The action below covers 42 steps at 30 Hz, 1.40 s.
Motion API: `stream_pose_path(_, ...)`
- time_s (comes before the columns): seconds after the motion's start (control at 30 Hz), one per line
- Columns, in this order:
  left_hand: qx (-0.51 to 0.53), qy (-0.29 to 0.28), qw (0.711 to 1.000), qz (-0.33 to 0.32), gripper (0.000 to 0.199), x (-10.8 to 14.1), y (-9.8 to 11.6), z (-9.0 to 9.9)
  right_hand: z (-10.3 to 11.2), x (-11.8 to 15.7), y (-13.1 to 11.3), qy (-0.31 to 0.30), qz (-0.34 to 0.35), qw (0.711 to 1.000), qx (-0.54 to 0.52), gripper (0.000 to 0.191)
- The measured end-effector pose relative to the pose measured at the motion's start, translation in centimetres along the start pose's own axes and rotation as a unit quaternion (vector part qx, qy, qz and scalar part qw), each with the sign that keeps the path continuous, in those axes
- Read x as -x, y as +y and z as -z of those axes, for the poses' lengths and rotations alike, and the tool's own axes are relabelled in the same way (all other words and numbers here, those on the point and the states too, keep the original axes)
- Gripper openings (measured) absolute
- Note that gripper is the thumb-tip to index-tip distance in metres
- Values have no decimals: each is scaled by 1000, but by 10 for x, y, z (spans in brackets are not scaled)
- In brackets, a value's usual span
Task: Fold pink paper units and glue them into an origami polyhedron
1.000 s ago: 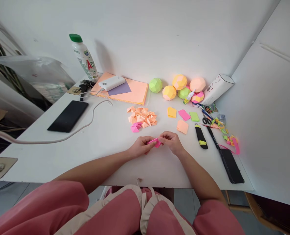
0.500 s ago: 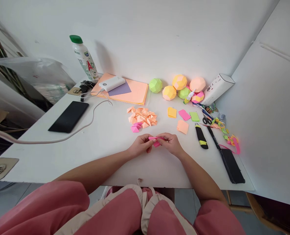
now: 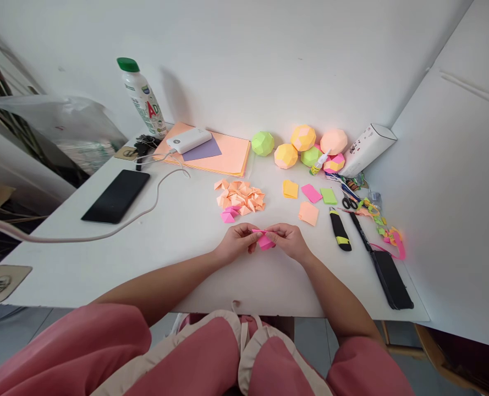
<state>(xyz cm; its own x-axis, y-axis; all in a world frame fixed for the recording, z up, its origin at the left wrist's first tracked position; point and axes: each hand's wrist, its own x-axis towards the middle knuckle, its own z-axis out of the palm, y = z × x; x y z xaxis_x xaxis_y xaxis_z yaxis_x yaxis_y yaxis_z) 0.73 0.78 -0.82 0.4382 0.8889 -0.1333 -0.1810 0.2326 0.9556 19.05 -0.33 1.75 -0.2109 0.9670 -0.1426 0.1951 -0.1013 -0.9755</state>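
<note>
My left hand [image 3: 232,243] and right hand [image 3: 289,241] are both pinched narrow, thumbs up, on one pink paper [image 3: 266,241], raised over the near part of the table [image 3: 174,237]. Call that paper the dial's centre. It is creased, but I'd judge it part folded, its final shape half hidden by my grip.

Just beyond, at ten o'clock, lie pink pieces [image 3: 229,214] that look fully folded, touching a heap of folded peach pieces [image 3: 241,195] at eleven. None there look joined yet. Unfolded stock remains: peach squares [image 3: 308,213] at two, pink squares [image 3: 311,193] between one and two, green squares [image 3: 328,196] at two, orange squares [image 3: 290,189] at one.

Farther, the glue bottle [image 3: 319,163] leans at one; I can't see its level. Behind it, the balls [image 3: 263,143], from twelve to one, look complete. The white box [image 3: 366,151], nearer two, hides its contents. At eleven a green-capped bottle [image 3: 145,102] stands, fill unseen; at ten a clear bag [image 3: 77,118] holds pale packs.
</note>
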Motion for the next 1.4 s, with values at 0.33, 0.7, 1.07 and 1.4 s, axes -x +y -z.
stream_pose_path(0.33,2,19,1000,13,31,2,2,-2,1,0,-3,-15,-28,999,-27,28)
stream_pose_path(0.7,10,-7,1000,8,27,0,3,0,0,1,-5,-23,-28,999,-21,27)
stream_pose_path(1.07,-23,34,999,-4,16,6,7,-2,2,1,-5,-27,-38,999,-7,28)
stream_pose_path(1.4,22,7,1000,4,20,4,4,-1,2,1,-8,-33,-36,999,-11,21)
